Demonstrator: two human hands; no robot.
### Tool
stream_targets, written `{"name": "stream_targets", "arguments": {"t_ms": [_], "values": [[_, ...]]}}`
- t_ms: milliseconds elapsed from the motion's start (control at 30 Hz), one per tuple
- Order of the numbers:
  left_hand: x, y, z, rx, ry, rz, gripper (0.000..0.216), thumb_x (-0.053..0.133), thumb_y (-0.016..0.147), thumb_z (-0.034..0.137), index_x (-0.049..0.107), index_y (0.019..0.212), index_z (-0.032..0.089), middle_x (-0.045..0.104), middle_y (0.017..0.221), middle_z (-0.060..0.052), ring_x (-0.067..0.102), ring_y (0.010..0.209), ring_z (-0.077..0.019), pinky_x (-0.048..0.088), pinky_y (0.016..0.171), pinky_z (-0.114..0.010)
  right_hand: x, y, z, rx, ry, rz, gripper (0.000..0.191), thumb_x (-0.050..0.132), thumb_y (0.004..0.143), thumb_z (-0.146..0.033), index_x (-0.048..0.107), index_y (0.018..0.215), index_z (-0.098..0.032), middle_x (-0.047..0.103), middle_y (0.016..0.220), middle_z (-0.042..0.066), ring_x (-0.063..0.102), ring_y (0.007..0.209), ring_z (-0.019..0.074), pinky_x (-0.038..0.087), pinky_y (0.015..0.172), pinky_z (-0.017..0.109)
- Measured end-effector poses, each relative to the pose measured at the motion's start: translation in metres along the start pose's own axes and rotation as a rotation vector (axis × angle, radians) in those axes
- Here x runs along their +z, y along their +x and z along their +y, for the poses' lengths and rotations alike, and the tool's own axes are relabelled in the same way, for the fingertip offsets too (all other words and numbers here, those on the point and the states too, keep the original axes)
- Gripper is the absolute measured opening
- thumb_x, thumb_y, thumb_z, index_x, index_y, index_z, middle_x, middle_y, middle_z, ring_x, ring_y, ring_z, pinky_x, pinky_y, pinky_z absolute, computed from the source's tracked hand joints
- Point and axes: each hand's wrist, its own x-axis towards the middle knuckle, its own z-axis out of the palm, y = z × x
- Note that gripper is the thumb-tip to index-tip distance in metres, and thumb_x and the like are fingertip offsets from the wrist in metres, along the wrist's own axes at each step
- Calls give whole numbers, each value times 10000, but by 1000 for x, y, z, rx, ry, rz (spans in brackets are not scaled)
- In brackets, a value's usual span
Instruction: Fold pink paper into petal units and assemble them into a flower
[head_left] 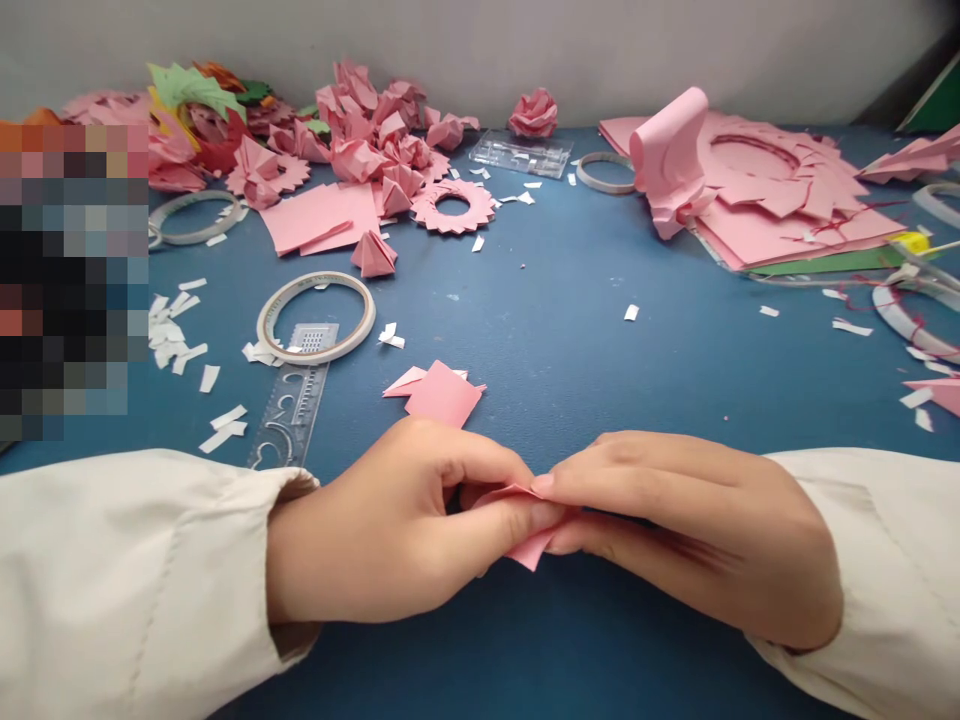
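Note:
My left hand (390, 525) and my right hand (690, 530) meet at the near middle of the blue table (570, 330). Both pinch one small folded pink paper piece (529, 545), whose corner pokes out below the fingertips. Most of that piece is hidden by the fingers. Just beyond my left hand lie loose pink paper squares (442, 392). Both arms wear cream sleeves.
A tape ring (316, 317) lies on a clear ruler (294, 405) at left among white scraps. Folded pink paper pieces (375, 140) and a paper rose (533, 112) fill the back. A stack of cut pink sheets (765, 200) sits at right. A clear plastic case (521, 153) lies behind.

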Motion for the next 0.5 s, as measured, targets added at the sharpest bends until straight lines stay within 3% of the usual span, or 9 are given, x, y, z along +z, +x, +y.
{"name": "stream_targets", "arguments": {"t_ms": [200, 300, 367, 433, 500], "values": [[1, -3, -2, -4, -5, 20, 342, 651, 1056, 432, 692, 770, 249, 585, 651, 46, 488, 605, -128, 366, 570, -242, 7, 4, -1, -12, -41, 20, 350, 926, 1220, -600, 920, 1462, -347, 968, 1127, 86, 949, 924, 264, 808, 840, 328], [2, -2, -4, -12, 11, 30, 362, 651, 1057, 462, 674, 759, 257, 567, 643, 46, 482, 607, -134, 375, 576, -250, 15, 13, -6, -25, 3, 141, 217, 728, 1356, -482, 871, 1455, -353, 940, 998, 15, 902, 790, 190, 780, 843, 265], [2, -3, -3, 13, 40, 38, 369, 636, 1057, 471, 673, 755, 261, 575, 641, 43, 484, 604, -135, 375, 576, -257, 17, 19, -9, -33, 25, 232, 293, 563, 1413, -434, 841, 1391, -345, 908, 913, -22, 868, 715, 155, 759, 835, 227], [3, -3, -2, 34, 60, 42, 366, 618, 1055, 471, 669, 757, 264, 589, 649, 39, 498, 612, -139, 385, 588, -265, 12, 24, -11, -49, 19, 215, 281, 561, 1410, -408, 824, 1345, -331, 909, 908, -33, 877, 707, 145, 754, 831, 209], [3, -4, -2, 37, 60, 40, 350, 606, 1047, 470, 664, 769, 265, 586, 650, 41, 496, 611, -139, 388, 592, -267, 4, 28, -10, -69, 24, 115, 157, 675, 1372, -360, 820, 1340, -310, 939, 963, -33, 910, 748, 138, 760, 859, 187]]}}
